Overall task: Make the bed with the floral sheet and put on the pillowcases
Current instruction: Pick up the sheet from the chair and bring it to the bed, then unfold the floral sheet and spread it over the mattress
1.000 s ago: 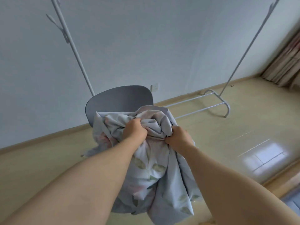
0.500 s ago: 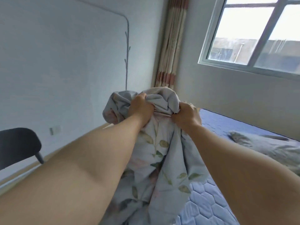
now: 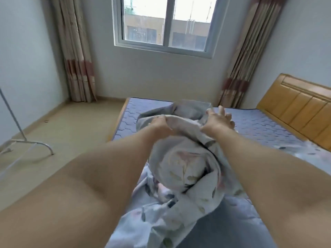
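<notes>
The floral sheet (image 3: pixel 180 169), pale grey-blue with leaves and pink flowers, hangs bunched between my outstretched arms over the bed. My left hand (image 3: pixel 161 124) still curls over its top fold. My right hand (image 3: pixel 217 119) has its fingers spread apart, its palm against the cloth's edge. Below lies the blue quilted mattress (image 3: pixel 259 126). More floral fabric (image 3: pixel 304 154) spreads on the mattress at the right, near the headboard.
A wooden headboard (image 3: pixel 300 111) stands at the right. The window (image 3: pixel 166 24) and two striped curtains (image 3: pixel 75 51) are on the far wall. A white clothes rack's foot (image 3: pixel 26 142) sits on the beige floor at the left.
I have turned from the chair and wall towards the bed and window. The bundled sheet has swung forward over the mattress, and my right hand has opened from its grip.
</notes>
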A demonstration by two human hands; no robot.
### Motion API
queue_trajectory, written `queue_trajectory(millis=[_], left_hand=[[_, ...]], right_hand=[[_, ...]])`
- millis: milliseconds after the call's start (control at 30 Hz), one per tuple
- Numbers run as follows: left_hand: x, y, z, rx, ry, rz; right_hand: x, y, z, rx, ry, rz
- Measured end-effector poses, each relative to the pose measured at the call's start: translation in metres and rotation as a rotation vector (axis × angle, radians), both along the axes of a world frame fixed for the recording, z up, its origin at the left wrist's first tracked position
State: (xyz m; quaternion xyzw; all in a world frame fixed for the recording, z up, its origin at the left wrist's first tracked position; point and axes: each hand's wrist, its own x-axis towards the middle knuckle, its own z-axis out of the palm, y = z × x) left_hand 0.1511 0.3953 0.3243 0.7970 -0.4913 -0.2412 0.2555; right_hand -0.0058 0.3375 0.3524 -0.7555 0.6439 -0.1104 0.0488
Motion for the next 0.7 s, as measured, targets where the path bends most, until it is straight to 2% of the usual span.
queue_trajectory(millis=[200, 367, 600, 700], left_hand=[[-0.031, -0.019, -0.041, 0.065, 0.036, -0.168], [-0.049, -0.037, -0.060, 0.126, -0.036, -0.243], [-0.090, -0.055, -0.094, 0.175, -0.015, -0.329], [-0.110, -0.072, -0.116, 0.206, 0.018, -0.304]], right_hand=[[-0.027, -0.002, -0.047, 0.261, -0.013, -0.050], [-0.045, -0.009, -0.078, 0.349, -0.051, -0.109], [-0.090, -0.020, -0.136, 0.492, -0.090, -0.178], [-0.108, -0.038, -0.160, 0.529, -0.106, -0.172]])
